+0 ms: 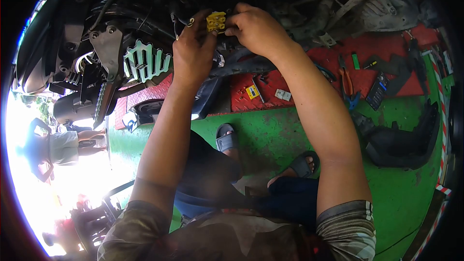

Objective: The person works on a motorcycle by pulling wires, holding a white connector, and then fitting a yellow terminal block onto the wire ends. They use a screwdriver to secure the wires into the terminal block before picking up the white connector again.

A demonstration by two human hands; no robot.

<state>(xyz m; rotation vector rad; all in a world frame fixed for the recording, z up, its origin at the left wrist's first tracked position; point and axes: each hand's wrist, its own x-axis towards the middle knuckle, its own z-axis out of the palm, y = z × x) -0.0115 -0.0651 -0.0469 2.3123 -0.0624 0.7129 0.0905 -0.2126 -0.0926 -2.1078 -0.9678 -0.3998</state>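
Observation:
A small yellow block-shaped part (216,21) is held up in front of the dark machine frame. My left hand (193,50) grips it from the left, with thumb and fingers closed at its edge. From the right, my right hand (251,26) pinches at the block's side with bent fingers; whatever lies between those fingertips is too small to make out. Ring-shaped cable terminals (191,21) stick out beside my left fingers. Dark cables and metal parts surround both hands.
Pliers (346,82), a dark toolbox-like tray of bits (377,91) and small boxes (282,95) lie on the red platform (309,87). A black plastic cover (403,140) rests on the green floor. A person (65,147) stands at the far left.

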